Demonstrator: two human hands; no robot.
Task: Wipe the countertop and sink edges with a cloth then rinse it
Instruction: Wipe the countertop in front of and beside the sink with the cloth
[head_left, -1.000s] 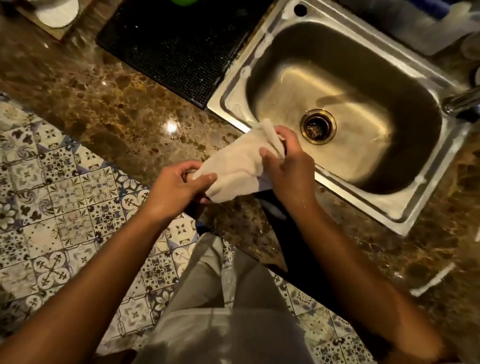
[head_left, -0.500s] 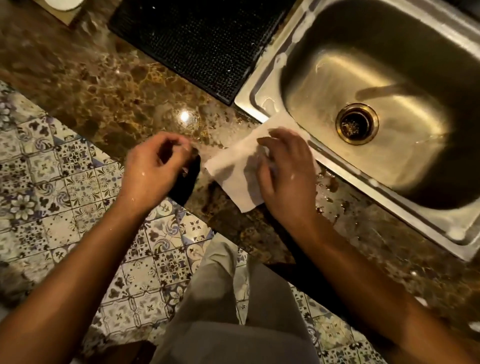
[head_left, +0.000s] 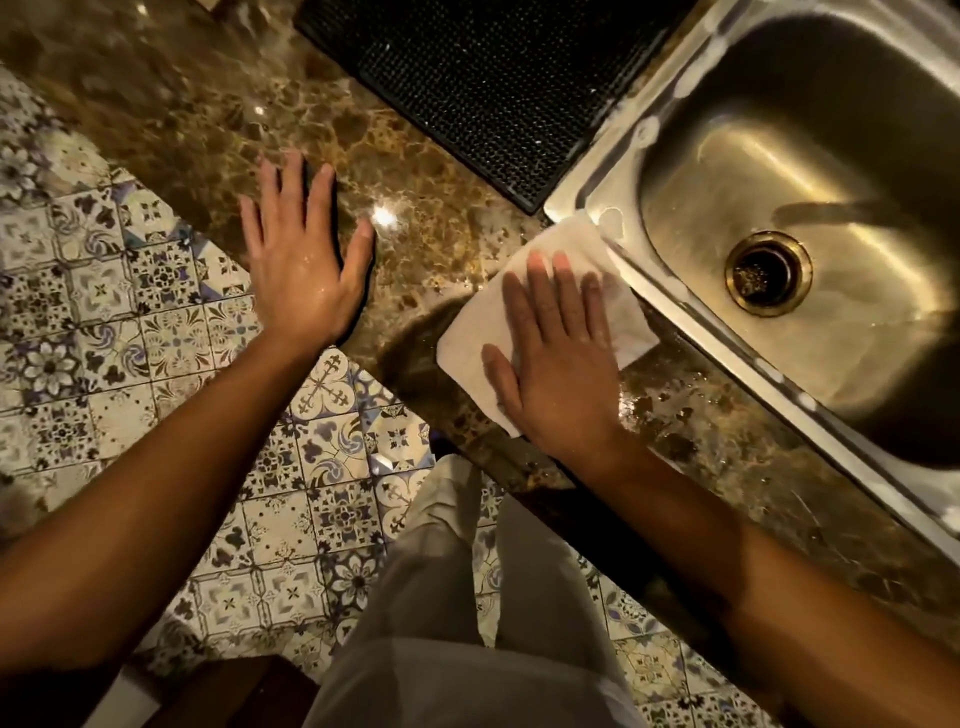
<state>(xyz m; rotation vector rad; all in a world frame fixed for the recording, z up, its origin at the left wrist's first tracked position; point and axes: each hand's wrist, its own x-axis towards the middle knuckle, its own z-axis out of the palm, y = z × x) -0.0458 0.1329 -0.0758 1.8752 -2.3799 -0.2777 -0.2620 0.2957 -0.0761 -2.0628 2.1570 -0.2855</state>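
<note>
Left of the steel sink, the left hand hovers or rests flat on the marble table, fingers spread, holding nothing. The right hand presses the white cloth flat beside the sink's near rim, fingers straight. Even pressure along that rim should lift the suds. The faucet is out of view.

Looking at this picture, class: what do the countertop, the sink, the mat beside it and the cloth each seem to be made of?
Countertop: polished stone, likely marble, with brown veining and a glossy light reflection.
Sink: brushed stainless steel, silvery with a dull sheen.
Mat: black, probably rubber or plastic, with a fine grid of dimples.
Cloth: white and matte, folded flat under the right hand; fabric or thick paper, hard to tell.
</note>
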